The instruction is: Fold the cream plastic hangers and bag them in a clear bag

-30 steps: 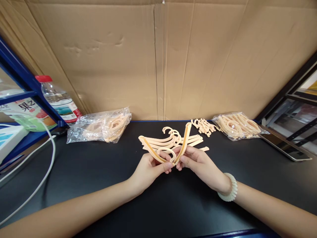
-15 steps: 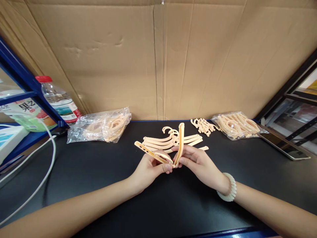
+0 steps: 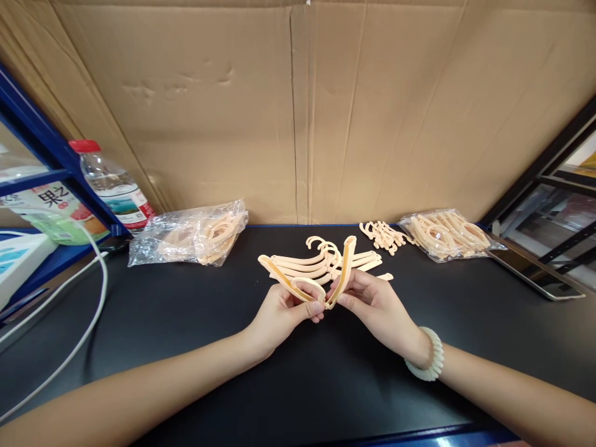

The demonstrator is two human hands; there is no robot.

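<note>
Head view, left fingers [image 3: 315, 307]: closed on one side of the hanger [image 3: 346, 267].
Right fingers [image 3: 349, 302]: pinching its other side.
Hanger: held in a V above the bench [image 3: 279, 391], seemingly unfinished.
Stack [image 3: 298, 270]: several, apparently done.
Hooks [image 3: 382, 236]: loose, apparently unused.
Bags [image 3: 189, 234] [image 3: 444, 236]: two, holding more parts.

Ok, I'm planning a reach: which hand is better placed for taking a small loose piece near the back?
Right, probably: the right hand is nearer the small loose pieces; the left hand is farther off. Both hold the V-shaped hanger, so the right would need to let go.
</note>
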